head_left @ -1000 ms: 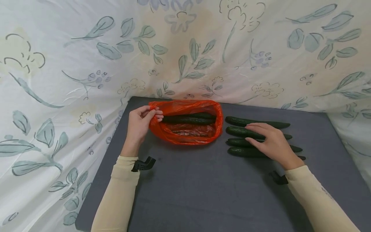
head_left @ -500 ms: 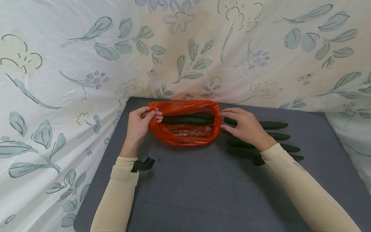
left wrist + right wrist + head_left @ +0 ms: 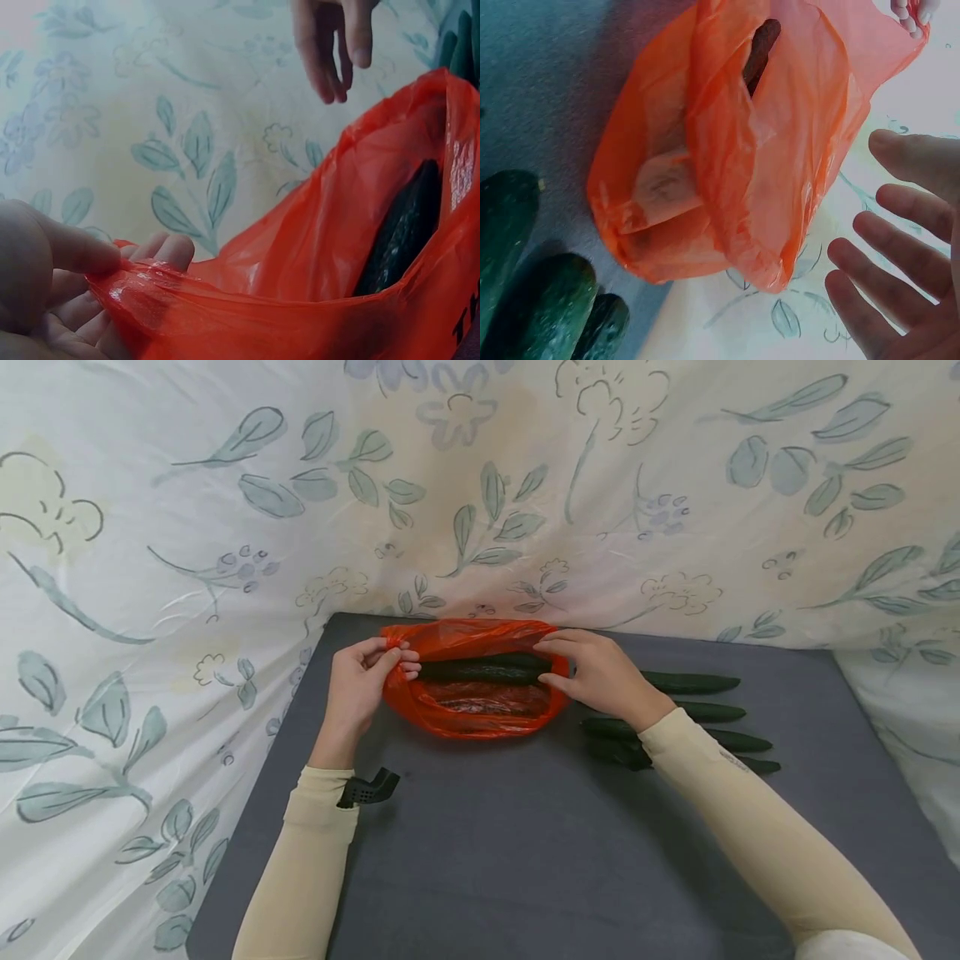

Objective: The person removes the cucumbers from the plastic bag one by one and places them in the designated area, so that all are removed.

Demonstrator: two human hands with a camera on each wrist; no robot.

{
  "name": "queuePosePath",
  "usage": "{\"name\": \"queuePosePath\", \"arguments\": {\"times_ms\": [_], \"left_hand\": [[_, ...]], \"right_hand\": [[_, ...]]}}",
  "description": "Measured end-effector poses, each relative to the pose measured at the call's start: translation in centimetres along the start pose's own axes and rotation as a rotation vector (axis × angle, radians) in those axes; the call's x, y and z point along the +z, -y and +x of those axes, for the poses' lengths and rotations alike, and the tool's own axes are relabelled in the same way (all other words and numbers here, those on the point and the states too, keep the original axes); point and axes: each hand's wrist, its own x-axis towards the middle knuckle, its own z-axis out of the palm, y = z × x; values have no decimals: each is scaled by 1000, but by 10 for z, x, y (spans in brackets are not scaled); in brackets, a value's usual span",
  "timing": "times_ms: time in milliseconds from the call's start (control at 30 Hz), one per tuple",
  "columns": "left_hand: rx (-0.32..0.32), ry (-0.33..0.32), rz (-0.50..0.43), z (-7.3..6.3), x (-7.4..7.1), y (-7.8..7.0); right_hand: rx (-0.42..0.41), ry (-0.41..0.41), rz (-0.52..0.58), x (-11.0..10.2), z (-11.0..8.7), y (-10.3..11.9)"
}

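Observation:
An orange-red plastic bag [image 3: 480, 725] lies on its back edge of the table with its mouth spread wide. Dark green cucumbers [image 3: 483, 672] show inside it, one of them also visible as a cucumber [image 3: 401, 232] in the left wrist view. My left hand [image 3: 358, 685] pinches the bag's left rim between thumb and fingers. Over the bag's right rim hovers my right hand [image 3: 603, 675], its fingers [image 3: 889, 244] spread with nothing between them in the right wrist view. Part of the right rim is hidden behind this hand.
Several loose cucumbers [image 3: 693, 682] lie side by side to the right of the bag, partly covered by my right forearm. The grey table [image 3: 480, 843] ends close behind the bag, where a flower-print curtain [image 3: 480, 527] hangs.
My right hand has moved left from above the loose cucumbers to the bag's right rim. My left hand has kept its hold on the bag.

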Motion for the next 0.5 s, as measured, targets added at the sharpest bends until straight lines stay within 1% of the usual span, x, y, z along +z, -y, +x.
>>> {"name": "queuePosePath", "arguments": {"times_ms": [267,500], "left_hand": [[6,10,-11,1,1,1],[12,8,-17,1,3,0]], "right_hand": [[5,57,14,4,18,6],[29,137,12,11,36,11]]}}
